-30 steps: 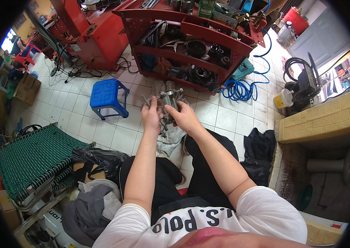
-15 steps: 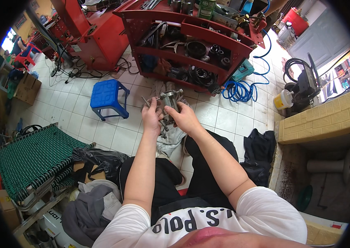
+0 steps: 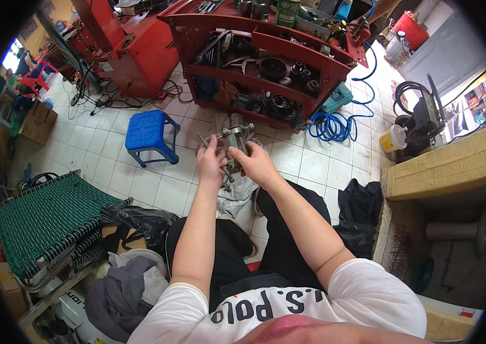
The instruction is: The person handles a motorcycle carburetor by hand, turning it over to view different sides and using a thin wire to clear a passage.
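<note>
Both hands are out in front of me above a grey rag (image 3: 237, 198) on the tiled floor. My left hand (image 3: 211, 163) has its fingers curled on a thin metal rod (image 3: 201, 139) at the left side of a metal assembly. My right hand (image 3: 254, 163) grips the assembly's shiny cylindrical body (image 3: 237, 136), thumb resting on it. Small metal parts (image 3: 228, 183) show just below my hands; whether they are attached or loose I cannot tell. The undersides of both hands are hidden.
A red tool cart (image 3: 271, 34) stands ahead, a blue stool (image 3: 145, 129) to the left, coiled blue hose (image 3: 334, 129) to the right. A green woven folding cot (image 3: 51, 223), black bags (image 3: 357, 212) and a yellow ledge (image 3: 438, 166) surround me. A person (image 3: 25, 63) is far left.
My left fingers have shifted very slightly on the rod since a second ago. My right hand and the cylinder are almost unchanged.
</note>
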Demonstrator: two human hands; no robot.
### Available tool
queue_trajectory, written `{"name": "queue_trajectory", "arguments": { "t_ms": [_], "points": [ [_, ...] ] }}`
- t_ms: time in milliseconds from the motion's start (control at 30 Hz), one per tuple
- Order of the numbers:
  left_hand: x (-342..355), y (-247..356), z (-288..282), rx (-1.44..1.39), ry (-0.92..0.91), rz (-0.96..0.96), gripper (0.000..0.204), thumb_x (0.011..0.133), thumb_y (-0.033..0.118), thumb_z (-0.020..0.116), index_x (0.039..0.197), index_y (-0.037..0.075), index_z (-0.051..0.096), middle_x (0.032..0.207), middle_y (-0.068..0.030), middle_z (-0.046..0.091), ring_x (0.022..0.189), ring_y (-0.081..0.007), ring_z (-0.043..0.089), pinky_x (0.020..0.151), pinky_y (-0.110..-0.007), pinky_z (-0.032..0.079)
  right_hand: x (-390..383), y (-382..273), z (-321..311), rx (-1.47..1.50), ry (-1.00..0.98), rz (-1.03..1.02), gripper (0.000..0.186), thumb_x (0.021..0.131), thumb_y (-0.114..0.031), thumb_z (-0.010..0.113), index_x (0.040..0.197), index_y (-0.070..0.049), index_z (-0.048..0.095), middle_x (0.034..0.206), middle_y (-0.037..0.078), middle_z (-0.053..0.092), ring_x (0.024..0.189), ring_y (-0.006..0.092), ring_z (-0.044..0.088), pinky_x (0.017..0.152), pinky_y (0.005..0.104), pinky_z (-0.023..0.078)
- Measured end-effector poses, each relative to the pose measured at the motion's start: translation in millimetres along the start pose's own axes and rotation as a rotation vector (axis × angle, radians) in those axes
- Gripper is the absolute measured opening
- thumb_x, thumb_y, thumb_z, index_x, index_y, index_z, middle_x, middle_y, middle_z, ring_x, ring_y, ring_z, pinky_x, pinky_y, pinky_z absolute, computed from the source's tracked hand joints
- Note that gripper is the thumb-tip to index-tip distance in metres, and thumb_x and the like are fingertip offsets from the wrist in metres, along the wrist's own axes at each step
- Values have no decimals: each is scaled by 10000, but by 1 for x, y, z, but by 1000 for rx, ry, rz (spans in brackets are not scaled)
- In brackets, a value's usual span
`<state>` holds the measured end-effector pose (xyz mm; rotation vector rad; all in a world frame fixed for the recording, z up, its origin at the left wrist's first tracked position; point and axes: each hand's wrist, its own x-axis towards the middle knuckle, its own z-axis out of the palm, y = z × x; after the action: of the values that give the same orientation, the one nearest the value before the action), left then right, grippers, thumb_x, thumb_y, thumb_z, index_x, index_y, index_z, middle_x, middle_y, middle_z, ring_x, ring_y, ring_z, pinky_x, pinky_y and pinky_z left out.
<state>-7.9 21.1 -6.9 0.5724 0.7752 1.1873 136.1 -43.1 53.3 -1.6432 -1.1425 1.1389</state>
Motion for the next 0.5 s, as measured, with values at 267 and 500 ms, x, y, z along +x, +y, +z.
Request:
{"name": "queue_trajectory", "arguments": {
  "t_ms": [267,500],
  "points": [
    [3,-2,-7,-109,32,-116,410,1028,487,672,1092,86,616,837,20,589,530,-30,373,448,-216,224,-3,-3,0,-54,-6,-25,659,914,-497,747,1173,105,672,1011,262,757,957,301,742,864,392,560],
    [0,1,-8,56,76,-42,530,1002,599,662,1068,77,602,872,14,583,556,-28,391,457,-218,248,-10,-22,0,-16,-65,97,647,917,-488,748,1170,103,673,982,256,756,921,291,743,830,390,563]
  ]
}}
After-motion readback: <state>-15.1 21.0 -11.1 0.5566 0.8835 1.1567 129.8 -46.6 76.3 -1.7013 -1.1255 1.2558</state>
